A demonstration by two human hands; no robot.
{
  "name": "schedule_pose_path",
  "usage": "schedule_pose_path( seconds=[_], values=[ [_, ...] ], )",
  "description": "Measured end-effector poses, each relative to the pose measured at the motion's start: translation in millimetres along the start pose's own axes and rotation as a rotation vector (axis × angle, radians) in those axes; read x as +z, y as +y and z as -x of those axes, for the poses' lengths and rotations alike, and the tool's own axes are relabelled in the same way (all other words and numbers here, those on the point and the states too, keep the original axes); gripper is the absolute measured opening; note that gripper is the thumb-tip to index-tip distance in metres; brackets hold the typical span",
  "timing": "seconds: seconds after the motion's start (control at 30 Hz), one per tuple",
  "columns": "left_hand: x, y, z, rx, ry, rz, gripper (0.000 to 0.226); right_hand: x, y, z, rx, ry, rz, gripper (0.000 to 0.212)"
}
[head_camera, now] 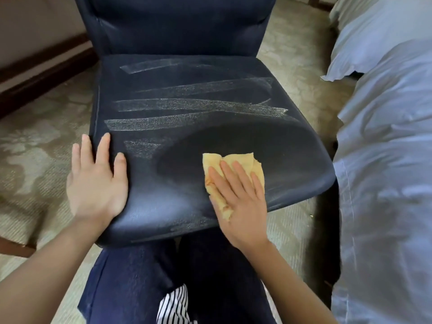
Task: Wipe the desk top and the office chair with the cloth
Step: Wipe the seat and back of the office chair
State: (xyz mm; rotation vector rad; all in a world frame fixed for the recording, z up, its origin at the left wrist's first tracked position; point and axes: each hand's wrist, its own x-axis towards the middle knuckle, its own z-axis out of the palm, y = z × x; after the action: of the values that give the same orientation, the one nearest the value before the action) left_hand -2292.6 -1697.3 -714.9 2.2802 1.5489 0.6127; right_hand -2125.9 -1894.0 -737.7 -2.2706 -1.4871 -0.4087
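**Entry: office chair (pixel 233 136).** Pale streaks (pixel 196 106) are lying across the rear half of the dark seat.

**Cloth (pixel 233 163).** Yellow and bunched, it is sitting on the seat's front right. The right hand (pixel 240 202) is pressing it down with straight fingers, gripping nothing.

**Left hand (pixel 95 181).** It is resting open on the seat's left edge.

**Risks, as judged:**
- The crumpled cloth may be sliding out from under the flat palm on a long stroke.
- The streaks, possibly residue rather than dust, may be smearing.
- The chair may be shifting if the bracing hand is lifting.

**Desk top.** Not in view.

I see the chair (pixel 182 24) ahead, bed (pixel 385 160) to its right; left hand (pixel 98 181) on the seat's (pixel 210 94) left edge, right hand (pixel 240 206) atop the cloth (pixel 236 161) near its front.
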Motion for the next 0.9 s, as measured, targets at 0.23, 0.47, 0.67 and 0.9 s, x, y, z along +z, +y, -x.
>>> schedule_pose_path(
  seconds=[0.23, 0.47, 0.67, 0.9],
  values=[
    [1, 2, 2, 0.025, 0.052, -0.031, 0.066, -21, 91, 5, 0.385, 0.104, -0.127, 0.046],
    [3, 8, 7, -0.023, 0.06, 0.036, 0.066, -29, 135, -23, 0.74, 0.302, -0.178, 0.04],
    [4, 10, 8, -0.034, 0.068, 0.049, 0.058, -5, 57, -3, 0.804, 0.439, -0.402, 0.049],
    [4, 11, 8, -0.035, 0.042, 0.017, 0.056, 33, -65, 36, 0.316, 0.207, -0.26, 0.047]
  ],
)
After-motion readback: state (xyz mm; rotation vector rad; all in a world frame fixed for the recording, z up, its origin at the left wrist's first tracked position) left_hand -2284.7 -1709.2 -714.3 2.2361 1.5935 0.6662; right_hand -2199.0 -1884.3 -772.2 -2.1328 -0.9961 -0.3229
